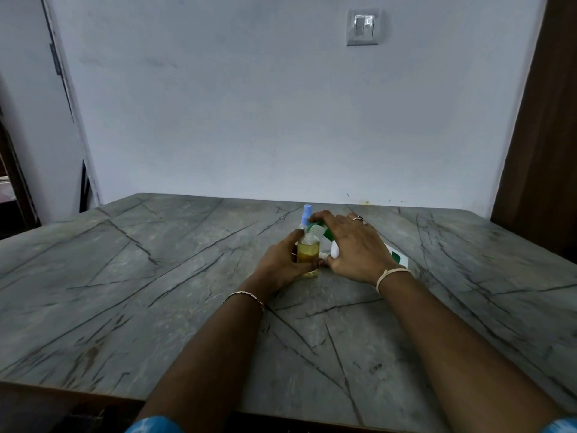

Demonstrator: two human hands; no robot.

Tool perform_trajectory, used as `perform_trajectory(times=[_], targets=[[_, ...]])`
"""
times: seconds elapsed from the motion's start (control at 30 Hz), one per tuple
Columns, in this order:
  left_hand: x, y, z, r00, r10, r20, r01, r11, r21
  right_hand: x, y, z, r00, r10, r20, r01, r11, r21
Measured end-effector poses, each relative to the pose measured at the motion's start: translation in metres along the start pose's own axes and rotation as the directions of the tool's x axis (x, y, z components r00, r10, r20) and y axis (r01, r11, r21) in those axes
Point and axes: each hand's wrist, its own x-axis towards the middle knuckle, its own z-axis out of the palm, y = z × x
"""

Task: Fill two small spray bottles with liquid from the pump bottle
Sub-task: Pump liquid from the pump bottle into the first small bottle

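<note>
A small clear spray bottle point(308, 252) holding yellow liquid stands on the grey marble table point(156, 276), and my left hand point(281, 260) is wrapped around its lower part. Behind it rises a second small bottle with a light blue spray cap point(306, 214); its body is hidden. My right hand point(352, 245) rests on top of the white pump bottle point(396, 256) with a green label, fingers on its green pump head point(315, 225), whose nozzle sits over the mouth of the held bottle. Most of the pump bottle is covered by my hand.
The table runs up to a pale wall at the back, with a light switch point(363, 26) high on it. A dark wooden door frame point(543, 135) stands at the right. The table's near edge point(78, 390) is wooden.
</note>
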Motion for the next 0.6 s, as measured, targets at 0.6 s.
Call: perform_trajectory(times=[0.6], targets=[[-0.0005,0.0038,-0.0004,1.0,-0.007,0.011,0.007,1.0,0.018,0.0031,0.0006,0.0024,1.0,-0.013,-0.022,0.013,1.0,-0.013]])
